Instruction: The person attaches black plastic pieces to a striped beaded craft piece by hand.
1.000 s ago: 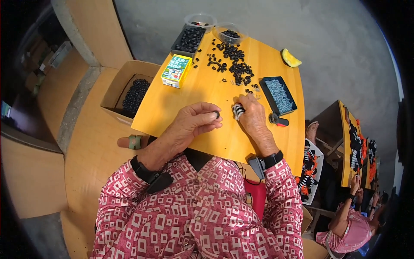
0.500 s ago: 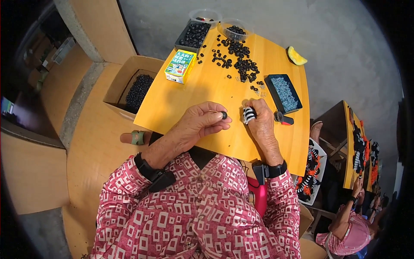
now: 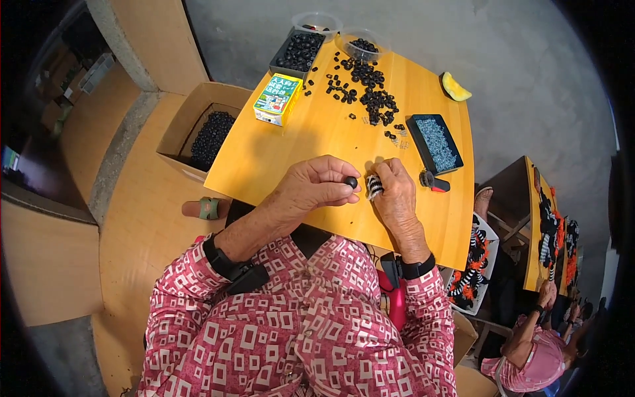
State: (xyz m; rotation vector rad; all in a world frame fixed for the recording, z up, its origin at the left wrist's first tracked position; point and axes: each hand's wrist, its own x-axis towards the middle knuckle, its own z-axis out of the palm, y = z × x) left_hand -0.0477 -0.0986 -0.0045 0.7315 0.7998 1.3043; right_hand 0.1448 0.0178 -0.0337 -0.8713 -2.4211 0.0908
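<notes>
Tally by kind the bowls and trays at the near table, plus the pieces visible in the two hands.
Clear bowls: 2
Black trays: 2
Black round piece in left hand: 1
Striped piece in right hand: 1
Total: 6

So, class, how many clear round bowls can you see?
2: one clear bowl behind the dark tray of black pieces, another clear bowl to that bowl's right.

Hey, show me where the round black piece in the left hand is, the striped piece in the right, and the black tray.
Round black piece (image 3: 350,181): head view, middle of its curved face.
Striped piece (image 3: 374,188): head view, exposed striped side.
Black tray (image 3: 421,147): head view, left wall.
</notes>
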